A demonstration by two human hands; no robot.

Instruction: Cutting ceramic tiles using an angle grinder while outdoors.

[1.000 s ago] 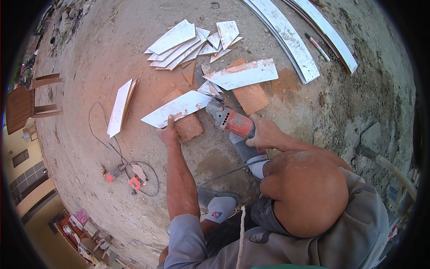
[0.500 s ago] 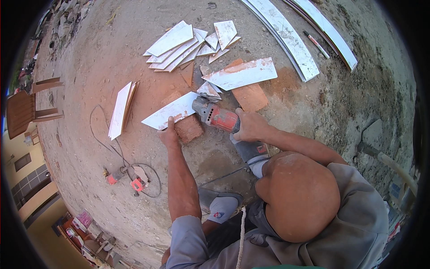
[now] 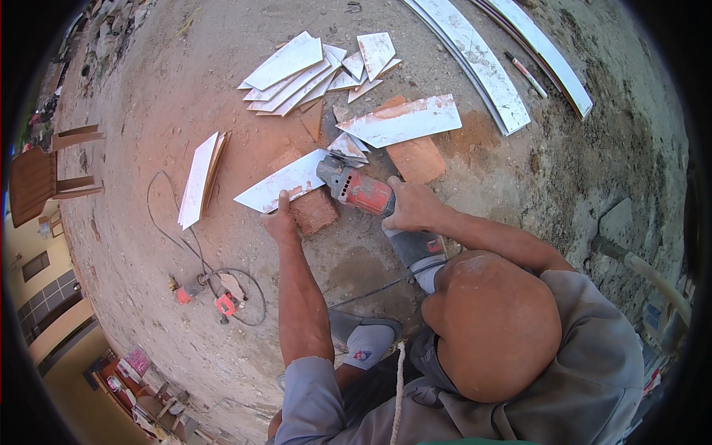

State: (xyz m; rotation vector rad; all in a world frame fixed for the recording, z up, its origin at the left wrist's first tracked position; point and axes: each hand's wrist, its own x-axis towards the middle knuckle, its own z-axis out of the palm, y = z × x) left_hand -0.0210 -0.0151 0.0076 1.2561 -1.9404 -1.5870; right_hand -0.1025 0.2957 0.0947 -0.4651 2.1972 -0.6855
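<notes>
My left hand (image 3: pixel 279 219) pinches the near edge of a white tile strip (image 3: pixel 271 190), thumb on top. The strip lies across a reddish brick (image 3: pixel 314 212) and has reddish chipped patches along its near edge. In my right hand (image 3: pixel 411 206) is a red and grey angle grinder (image 3: pixel 365 193), gripped around its body. Its head is at the strip's right end; the disc is mostly hidden, and I cannot tell whether it touches the tile. Small tile offcuts (image 3: pixel 347 145) lie just beyond the grinder head. A longer white tile piece (image 3: pixel 408 121) rests over another brick (image 3: pixel 417 160).
Cut white tiles (image 3: pixel 288 67) are piled at the far middle, with a smaller stack (image 3: pixel 196 178) at left. Long strips (image 3: pixel 475 63) and a marker (image 3: pixel 525 74) lie far right. A corded red tool (image 3: pixel 189 292) sits lower left. A shovel-like tool (image 3: pixel 638 263) is at right, a brown chair (image 3: pixel 33 185) at left.
The grinder head has shifted very slightly left at the strip's end. Both hands keep their hold.
</notes>
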